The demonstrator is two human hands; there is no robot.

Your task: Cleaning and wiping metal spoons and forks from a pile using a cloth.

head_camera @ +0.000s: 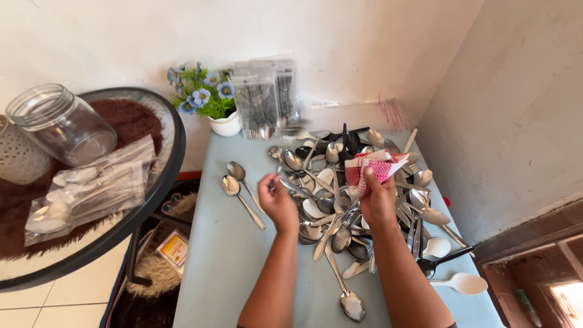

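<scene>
My left hand (277, 202) grips the handle end of a metal spoon (302, 191) that points right toward my right hand. Around that spoon's far end, my right hand (378, 197) is closed on a red-and-white checked cloth (379, 165). Both hands hover over a big heap of metal and white plastic cutlery (346, 228) covering the right half of a pale blue table (225, 267). Two metal spoons (242, 187) lie side by side on bare table just left of my left hand.
Clear packets of cutlery (265, 97) lean on the back wall beside a small white pot of blue flowers (209, 97). At left, a round glass table (91, 231) carries a tipped glass jar (61, 124) and bagged plastic spoons (91, 191). A wall rises on the right.
</scene>
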